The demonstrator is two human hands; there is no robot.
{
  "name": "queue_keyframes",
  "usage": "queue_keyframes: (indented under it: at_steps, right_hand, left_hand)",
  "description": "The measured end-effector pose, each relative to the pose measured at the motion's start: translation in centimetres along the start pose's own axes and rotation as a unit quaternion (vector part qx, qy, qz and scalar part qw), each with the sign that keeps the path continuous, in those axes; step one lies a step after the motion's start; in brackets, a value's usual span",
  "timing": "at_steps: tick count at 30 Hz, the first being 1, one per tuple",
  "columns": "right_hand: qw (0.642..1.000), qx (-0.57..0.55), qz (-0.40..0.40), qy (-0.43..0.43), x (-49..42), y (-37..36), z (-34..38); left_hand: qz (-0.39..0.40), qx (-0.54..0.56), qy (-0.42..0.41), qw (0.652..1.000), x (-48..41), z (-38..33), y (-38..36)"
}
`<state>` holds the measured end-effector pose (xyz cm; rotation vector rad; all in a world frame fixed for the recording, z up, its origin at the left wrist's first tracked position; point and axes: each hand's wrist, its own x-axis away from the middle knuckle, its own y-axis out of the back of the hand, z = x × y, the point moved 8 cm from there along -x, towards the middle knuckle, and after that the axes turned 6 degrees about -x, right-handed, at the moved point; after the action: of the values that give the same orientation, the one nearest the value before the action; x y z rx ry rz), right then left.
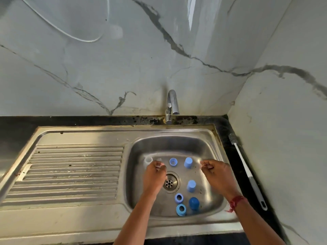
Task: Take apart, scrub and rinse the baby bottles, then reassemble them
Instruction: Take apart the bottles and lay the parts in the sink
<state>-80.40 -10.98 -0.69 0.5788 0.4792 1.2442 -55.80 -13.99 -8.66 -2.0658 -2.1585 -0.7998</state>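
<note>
The left hand (155, 175) is held over the sink basin (177, 145) with its fingers curled, and a small clear piece (158, 166) is pinched at their tips (what the piece is cannot be told). The right hand (216, 174) is held well apart from it, toward the basin's right wall, and a second clear piece (203, 163) is pinched in the same way. Between the hands, a blue ring (172, 162) and a light blue cap (188, 163) are set on the basin floor, and a clear bottle (148, 160) is stood just beyond the left hand. Nearer the person, another light blue cap (191, 186), a second ring (179, 198), a third ring (181, 210) and a dark blue cap (194, 203) are grouped right of the drain (170, 182). A bottle brush (247, 172) is laid on the dark counter beside the sink's right rim.
</note>
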Motion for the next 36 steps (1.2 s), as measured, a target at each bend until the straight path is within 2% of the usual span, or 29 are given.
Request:
queue_keyframes:
  at_steps: [4,9,22,30,36]
  right_hand:
    - [0.997,0.049,-0.026,-0.050,-2.0,2.5,-2.7]
    - [0.978,0.161,-0.068,-0.116,-3.6,6.2,-8.0]
    - [0.956,0.226,-0.092,-0.163,-7.5,7.2,-13.6]
    - [0.945,0.271,-0.086,-0.163,-8.6,7.0,-14.0]
    - [0.958,0.222,-0.060,-0.173,-9.2,6.1,-14.5]
  left_hand:
    - [-0.045,-0.027,0.010,0.999,-0.1,-1.3,0.6]
    - [-0.045,-0.038,0.029,0.998,-0.8,-1.8,-0.1]
    - [-0.027,0.068,0.101,0.992,-2.3,-0.4,-4.2]
    - [-0.070,0.100,0.136,0.983,-1.5,1.1,-2.9]
    - [-0.075,0.118,0.173,0.975,-1.9,2.5,-2.1]
